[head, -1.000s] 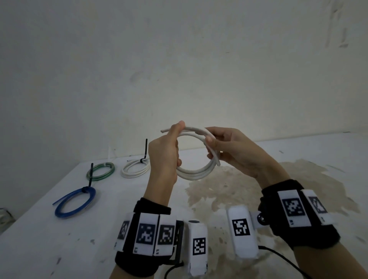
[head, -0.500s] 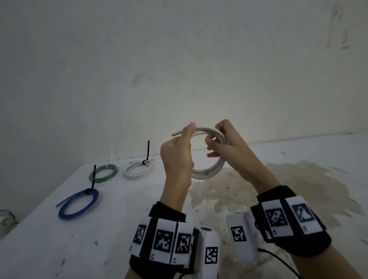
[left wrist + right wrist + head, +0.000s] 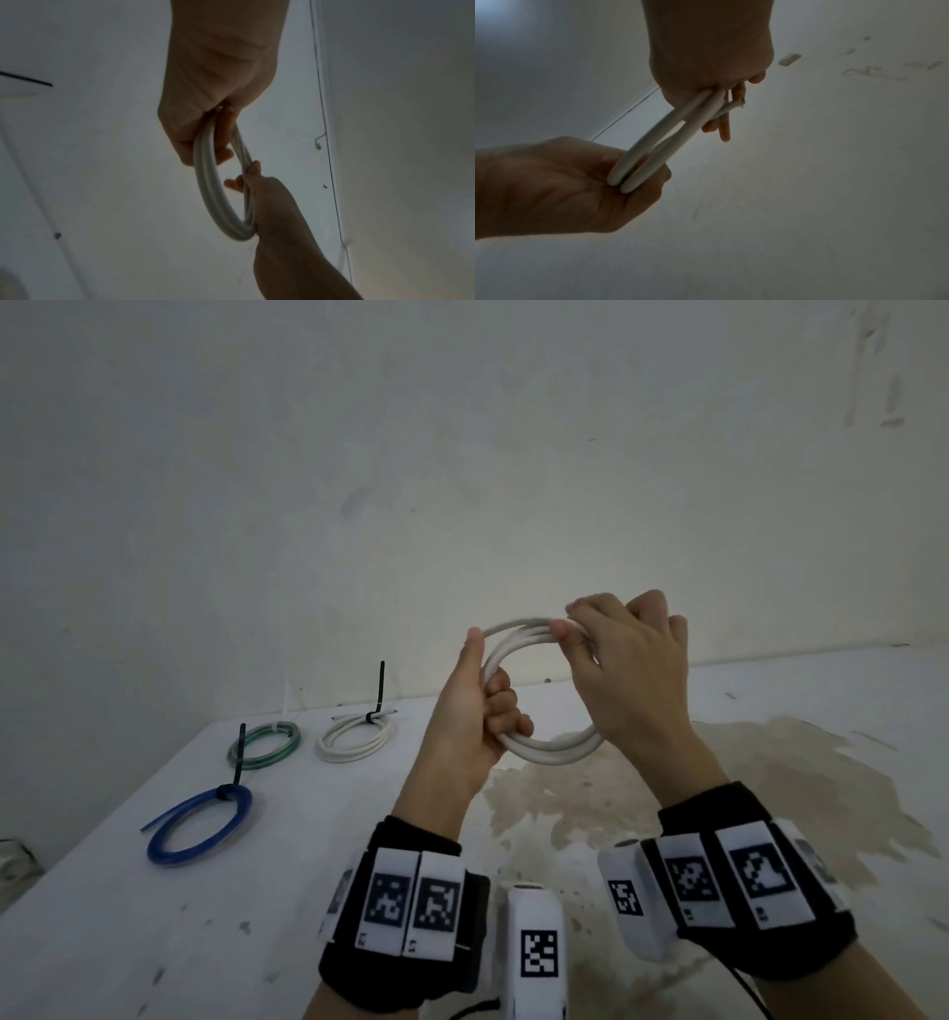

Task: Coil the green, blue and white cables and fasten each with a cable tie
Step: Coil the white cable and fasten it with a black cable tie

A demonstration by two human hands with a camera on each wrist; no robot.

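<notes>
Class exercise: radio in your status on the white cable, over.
Left hand and right hand both grip white coil, held above table. No tie on it yet. Nothing in the way.

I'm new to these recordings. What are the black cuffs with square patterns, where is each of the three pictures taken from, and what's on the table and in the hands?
No machine here: a person works bare-handed. The cuffs carry printed markers and small wrist cameras. The wide picture comes from a head camera; the two dim ones look along each wrist. The left hand and right hand both grip a white cable coil, raised above the table, with no tie visible on it. On the table lie a blue coil, a green coil and another white coil, each with a black tie.
</notes>
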